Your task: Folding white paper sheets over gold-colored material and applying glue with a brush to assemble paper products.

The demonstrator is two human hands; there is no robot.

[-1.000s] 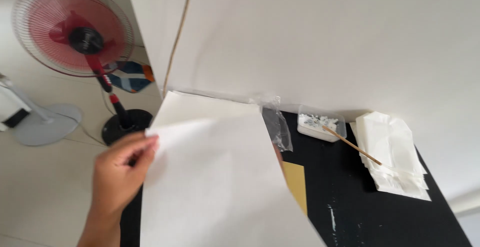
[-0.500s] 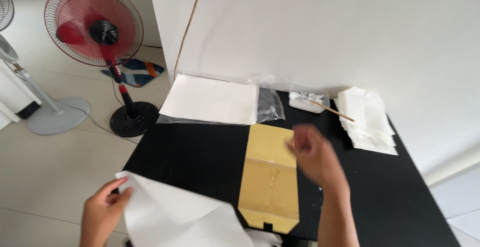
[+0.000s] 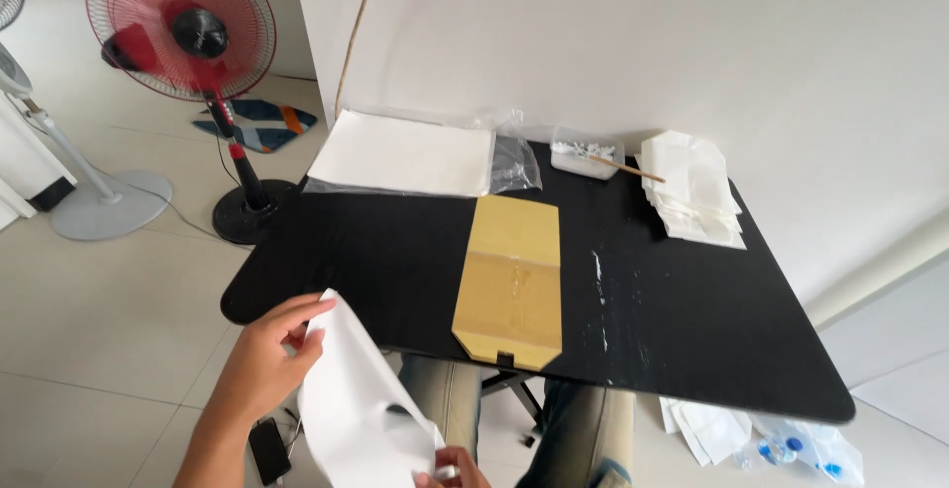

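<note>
My left hand [image 3: 269, 355] pinches the upper edge of a white paper sheet [image 3: 361, 406], which curls down in front of the near edge of the black table [image 3: 692, 310]. My right hand [image 3: 445, 470] shows only its fingertips at the bottom of the view, gripping the sheet's lower corner. A flat brown paper bag [image 3: 512, 277] lies on the table just beyond the sheet. At the far left of the table, a stack of white sheets [image 3: 405, 152] rests on a clear plastic wrapper [image 3: 514, 162].
A small white tray [image 3: 583, 158] with a thin wooden stick [image 3: 625, 167] and a pile of folded white bags [image 3: 692, 189] sit at the far right by the wall. A red standing fan [image 3: 193, 28] stands left of the table. White paper and plastic bottles [image 3: 801, 445] lie on the floor, right.
My right hand has left the brown bag and come down to the white sheet's lower corner. The sheet has dropped lower and nearer to me. The view has pulled back.
</note>
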